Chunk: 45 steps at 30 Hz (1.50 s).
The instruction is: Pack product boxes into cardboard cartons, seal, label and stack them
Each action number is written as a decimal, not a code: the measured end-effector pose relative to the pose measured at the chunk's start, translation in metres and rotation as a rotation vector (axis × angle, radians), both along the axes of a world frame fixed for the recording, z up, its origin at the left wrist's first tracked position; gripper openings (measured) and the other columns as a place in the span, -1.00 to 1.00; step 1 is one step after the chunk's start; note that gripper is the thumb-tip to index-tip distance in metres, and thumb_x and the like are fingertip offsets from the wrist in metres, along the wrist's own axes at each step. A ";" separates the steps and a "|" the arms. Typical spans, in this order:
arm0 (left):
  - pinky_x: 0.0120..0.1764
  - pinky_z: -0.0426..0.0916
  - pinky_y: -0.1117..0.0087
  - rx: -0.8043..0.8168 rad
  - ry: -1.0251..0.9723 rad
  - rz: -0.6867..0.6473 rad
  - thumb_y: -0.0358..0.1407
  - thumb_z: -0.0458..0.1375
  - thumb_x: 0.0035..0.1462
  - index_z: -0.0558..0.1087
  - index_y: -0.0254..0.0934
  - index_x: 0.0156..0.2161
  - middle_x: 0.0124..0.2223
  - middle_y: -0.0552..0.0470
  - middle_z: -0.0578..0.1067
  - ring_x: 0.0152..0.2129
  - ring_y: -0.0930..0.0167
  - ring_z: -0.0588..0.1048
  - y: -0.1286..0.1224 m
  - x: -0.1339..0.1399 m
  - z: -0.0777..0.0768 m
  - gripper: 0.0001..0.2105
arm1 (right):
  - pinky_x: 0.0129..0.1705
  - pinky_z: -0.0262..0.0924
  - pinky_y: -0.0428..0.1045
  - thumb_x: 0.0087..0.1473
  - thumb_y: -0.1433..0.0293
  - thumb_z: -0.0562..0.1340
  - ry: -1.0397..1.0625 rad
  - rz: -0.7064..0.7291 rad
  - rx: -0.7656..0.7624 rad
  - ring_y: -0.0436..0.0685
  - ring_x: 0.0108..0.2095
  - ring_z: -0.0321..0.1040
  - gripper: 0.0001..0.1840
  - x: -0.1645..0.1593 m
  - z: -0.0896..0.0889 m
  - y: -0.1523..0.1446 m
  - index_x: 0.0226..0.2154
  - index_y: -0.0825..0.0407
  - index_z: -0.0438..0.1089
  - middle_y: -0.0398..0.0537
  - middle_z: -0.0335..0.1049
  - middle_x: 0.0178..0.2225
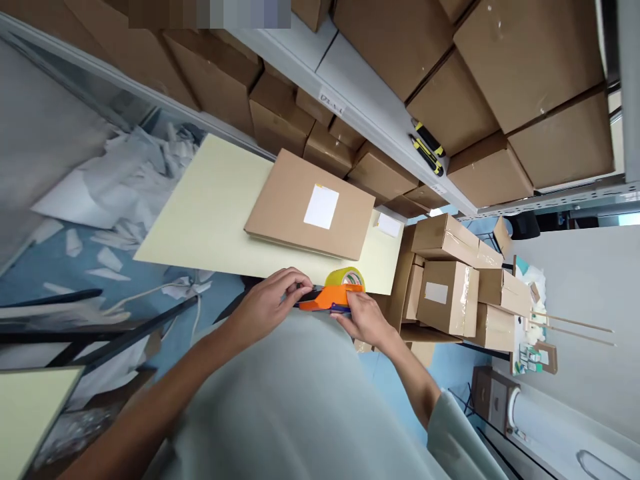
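Note:
An orange tape dispenser point(330, 297) with a yellow tape roll point(345, 277) on it is held close to my body, at the table's near edge. My right hand point(367, 319) grips its right end, fingers wrapped around the orange frame. My left hand point(276, 297) pinches with thumb and fingers at the dark front end of the dispenser; whether a strip of tape is between them is too small to tell. Beyond both hands, a flat brown cardboard box point(285, 207) with a white label point(321, 206) lies on the pale yellow tabletop point(200, 220).
Behind the table, shelves point(365, 100) hold many cardboard boxes. Two yellow-black box cutters point(427, 147) lie on the shelf edge. To the right, cardboard boxes point(445, 297) are stacked. Crumpled white packing material point(120, 180) lies at the left. A small white paper point(388, 225) rests on the tabletop.

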State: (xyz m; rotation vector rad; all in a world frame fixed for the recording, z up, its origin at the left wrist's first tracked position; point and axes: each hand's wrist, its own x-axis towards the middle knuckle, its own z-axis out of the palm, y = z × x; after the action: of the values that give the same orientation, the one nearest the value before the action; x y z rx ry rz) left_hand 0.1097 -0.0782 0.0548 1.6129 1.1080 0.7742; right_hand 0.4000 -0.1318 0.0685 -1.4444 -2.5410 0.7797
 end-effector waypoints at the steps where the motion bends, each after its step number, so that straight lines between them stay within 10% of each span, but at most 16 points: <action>1: -0.10 0.51 0.32 -0.028 0.009 -0.009 0.00 0.01 0.54 0.52 -0.14 -0.18 -0.16 -0.03 0.64 -0.23 0.29 0.59 -0.005 0.009 -0.006 -0.63 | -0.07 0.51 0.14 0.56 -0.05 0.21 -0.003 0.006 -0.030 0.32 -0.16 0.60 -0.56 0.008 -0.004 -0.005 0.08 -0.01 0.35 0.10 0.61 -0.18; 10: -0.22 0.42 0.35 -0.158 0.017 0.097 0.06 0.06 0.47 0.56 -0.16 -0.15 -0.19 0.01 0.63 -0.37 0.34 0.47 -0.021 0.046 -0.056 -0.62 | -0.24 0.39 0.05 0.57 -0.03 0.19 -0.213 0.001 -0.222 0.27 -0.27 0.56 -0.58 0.088 -0.027 -0.024 0.10 -0.03 0.33 -0.03 0.57 -0.28; 16: -0.23 0.40 0.28 -0.162 0.004 0.375 0.08 0.17 0.33 0.57 -0.13 -0.16 -0.35 0.05 0.48 -0.40 0.30 0.43 -0.013 0.049 -0.131 -0.67 | -0.07 0.48 0.15 0.60 0.02 0.14 -0.548 -0.065 -0.366 0.40 -0.09 0.64 -0.48 0.128 -0.037 0.000 0.28 0.09 0.25 0.20 0.64 -0.08; 24: -0.01 0.52 0.15 -0.086 -0.043 0.566 -0.07 0.19 0.33 0.50 -0.12 -0.17 -0.09 -0.13 0.61 -0.18 0.19 0.56 0.005 0.102 -0.208 -0.81 | 0.15 0.50 0.26 0.63 0.11 0.09 -0.706 -0.116 -0.236 0.47 0.06 0.63 -0.37 0.130 -0.105 0.042 0.42 0.28 0.17 0.40 0.64 0.03; 45: 0.06 0.52 0.08 -0.064 -0.087 0.978 -0.26 0.18 0.48 0.49 -0.19 -0.09 0.01 -0.21 0.56 0.07 0.13 0.50 0.029 0.157 -0.227 -0.92 | 0.18 0.52 0.18 0.61 0.13 0.16 -0.652 -0.235 -0.028 0.41 0.13 0.64 -0.35 0.138 -0.179 0.060 0.41 0.33 0.20 0.47 0.60 0.14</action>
State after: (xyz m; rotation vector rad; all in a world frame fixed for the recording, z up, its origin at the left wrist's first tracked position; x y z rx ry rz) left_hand 0.2672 -0.0494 -0.1724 0.9002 1.8466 1.3839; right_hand 0.5382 -0.0717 -0.1108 -2.2542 -2.6879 0.3387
